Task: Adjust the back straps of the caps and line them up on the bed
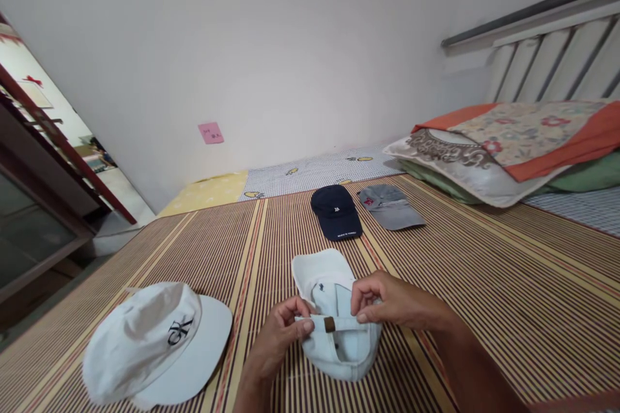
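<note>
A pale blue baseball cap [323, 269] lies in front of me, its brim pointing away and its back strap nearest me. My left hand [285, 326] pinches the left end of the strap between thumb and fingers. The strap's right part is pinched by my right hand [380, 300]. Between the two hands a brown buckle [330, 324] shows on the strap. To the left sits a white cap [150, 342] with black letters, apart from both hands. Beyond the pale blue cap are a navy cap [336, 211] and a grey cap [391, 206], side by side.
A striped bamboo mat [208, 251] covers the bed under the caps. Stacked pillows [484, 148] lie at the far right, below a radiator [557, 55]. A pink note [211, 133] is stuck to the white wall. An open doorway is at the left.
</note>
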Tool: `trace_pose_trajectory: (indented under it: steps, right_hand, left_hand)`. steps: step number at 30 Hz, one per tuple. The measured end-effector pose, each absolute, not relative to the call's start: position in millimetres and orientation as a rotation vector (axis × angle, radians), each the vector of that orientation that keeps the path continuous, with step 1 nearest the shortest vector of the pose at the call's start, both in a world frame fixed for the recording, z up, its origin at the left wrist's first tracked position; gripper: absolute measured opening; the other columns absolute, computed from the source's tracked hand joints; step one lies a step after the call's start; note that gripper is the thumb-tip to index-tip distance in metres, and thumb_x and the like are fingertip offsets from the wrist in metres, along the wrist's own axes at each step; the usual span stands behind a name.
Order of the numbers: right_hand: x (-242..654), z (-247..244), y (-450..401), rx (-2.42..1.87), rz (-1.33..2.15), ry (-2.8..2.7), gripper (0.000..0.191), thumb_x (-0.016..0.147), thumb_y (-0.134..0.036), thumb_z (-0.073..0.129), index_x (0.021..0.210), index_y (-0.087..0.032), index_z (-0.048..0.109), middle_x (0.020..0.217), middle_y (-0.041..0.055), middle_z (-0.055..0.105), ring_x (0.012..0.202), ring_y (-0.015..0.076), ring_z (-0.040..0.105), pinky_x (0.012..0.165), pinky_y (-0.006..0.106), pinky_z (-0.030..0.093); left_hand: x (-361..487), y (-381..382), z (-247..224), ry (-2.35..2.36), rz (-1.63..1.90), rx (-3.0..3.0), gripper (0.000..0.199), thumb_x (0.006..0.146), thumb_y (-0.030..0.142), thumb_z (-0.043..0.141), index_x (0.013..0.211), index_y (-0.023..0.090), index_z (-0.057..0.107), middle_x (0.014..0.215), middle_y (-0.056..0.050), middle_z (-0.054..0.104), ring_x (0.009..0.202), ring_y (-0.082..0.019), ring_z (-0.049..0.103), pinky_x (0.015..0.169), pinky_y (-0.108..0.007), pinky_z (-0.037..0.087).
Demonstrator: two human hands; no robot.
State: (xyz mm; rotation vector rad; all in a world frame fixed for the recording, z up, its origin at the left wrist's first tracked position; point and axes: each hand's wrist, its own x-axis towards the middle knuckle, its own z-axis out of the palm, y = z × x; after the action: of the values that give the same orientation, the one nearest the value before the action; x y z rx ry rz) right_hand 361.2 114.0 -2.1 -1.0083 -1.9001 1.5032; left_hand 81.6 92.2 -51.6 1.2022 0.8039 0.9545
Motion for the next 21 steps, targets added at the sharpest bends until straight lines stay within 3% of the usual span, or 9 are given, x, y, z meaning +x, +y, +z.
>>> trace_pose_trajectory:
  steps: [7,12,21]
  right_hand:
    - [360.1,-1.4,110.8,-1.037,1.460,-1.921,0.015,0.075,-0.030,0.074,0.081,-0.017,0.077,0.067,-0.0016,0.067,0.063,0.0133,0.056,0.060,0.025,0.036]
    - [346.7,4.6,103.3,-1.112,1.401,-1.981,0.016,0.077,-0.031,0.075,0.085,-0.017,0.079,0.071,0.0002,0.070,0.067,0.0146,0.060,0.061,0.025,0.040]
    - [335.8,10.2,100.1,-1.073,1.509,-1.983,0.008,0.074,-0.025,0.072,0.073,-0.017,0.073,0.062,-0.0009,0.070,0.059,0.0137,0.062,0.058,0.025,0.040]
  left_hand:
    - [84.9,93.4,-49.3,0.773,0.965,1.183,0.040,0.072,0.043,0.088,0.079,0.020,0.057,0.079,0.001,0.063,0.070,-0.012,0.051,0.065,-0.025,0.036]
    - [86.7,90.5,-43.5,0.838,0.869,1.234,0.046,0.069,0.051,0.087,0.091,0.018,0.064,0.081,0.001,0.061,0.067,-0.010,0.048,0.061,-0.024,0.032]
    - [91.1,90.6,-41.7,0.872,0.798,1.288,0.046,0.060,0.045,0.093,0.082,0.018,0.062,0.070,0.005,0.052,0.063,-0.009,0.038,0.058,-0.024,0.027]
